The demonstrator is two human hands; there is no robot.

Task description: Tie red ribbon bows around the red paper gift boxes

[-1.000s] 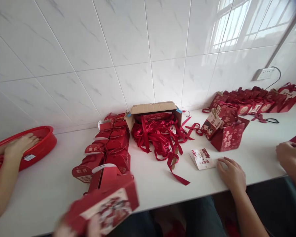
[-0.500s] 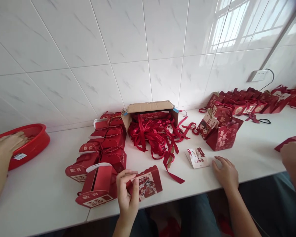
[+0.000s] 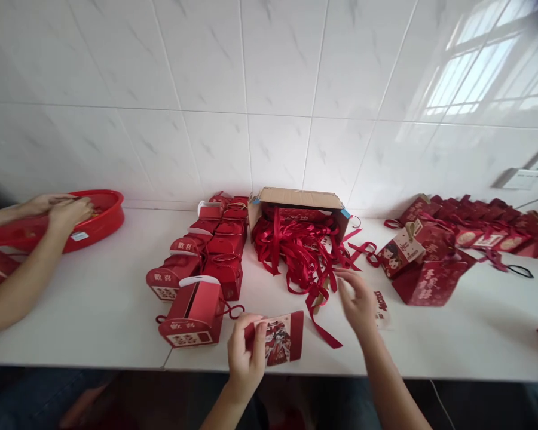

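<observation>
Low over the table's front edge, my left hand pinches a red gift box, printed with a pale illustrated panel, between thumb and fingers. My right hand reaches to the front of a tangle of red ribbons, thumb and fingers apart; whether a fingertip touches a ribbon is unclear. The ribbons spill from a cardboard box lying on its side. Partly hidden behind my right hand lies a white printed card. Left of my left hand stands a red handled box, in front of several similar ones.
Rows of red boxes reach back to the tiled wall. At right stand a red bag-shaped box, a tag and more boxes. Another person's hands work over a red basin at left.
My right hand has moved left from beside the white card to the ribbons. My left hand still holds the gift box. The view has turned, showing more of the person at left.
</observation>
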